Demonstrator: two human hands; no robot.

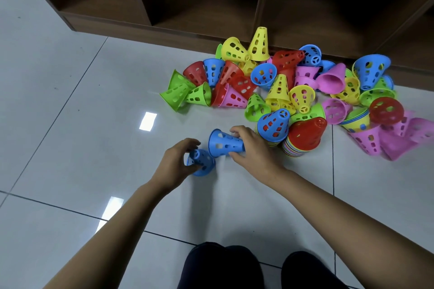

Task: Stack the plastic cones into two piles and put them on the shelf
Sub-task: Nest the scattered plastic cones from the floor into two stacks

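Tiled floor; right hand hides tip of blue cone.

I am wearing dark trousers, possibly black or navy in this dim light, covering both knees. My forearms are showing bare upward from my left hand and right hand.

No readable text or labels anywhere.
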